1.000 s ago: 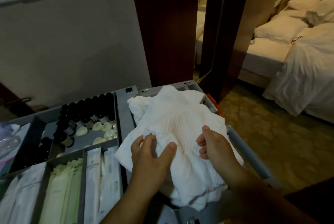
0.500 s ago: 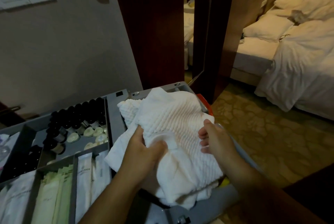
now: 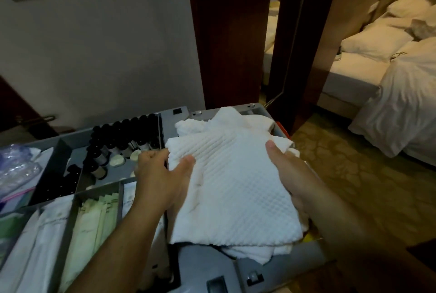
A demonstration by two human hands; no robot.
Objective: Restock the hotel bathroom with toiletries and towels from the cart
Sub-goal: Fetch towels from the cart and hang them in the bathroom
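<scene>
Head view: grey hard-walled cart (image 3: pixel 170 118), divided tray on its left side, open bin at its right end. White waffle-weave towel (image 3: pixel 236 186), folded roughly square, lies over the bin between both hands. Left hand (image 3: pixel 162 179) grips its left edge, thumb on top; right hand (image 3: pixel 290 171) grips its right edge. Black-capped bottles (image 3: pixel 122 132) line the tray's far edge; flat pale sachets (image 3: pixel 92 222) fill the near compartments.

A white waffle-weave towel (image 3: pixel 233 188) — folded flat — is held by its side edges over a rumpled heap of towels (image 3: pixel 226 121) in the right bin of the grey cart (image 3: pixel 207 265); dark-capped bottles (image 3: pixel 125 134) fill its left tray.
</scene>
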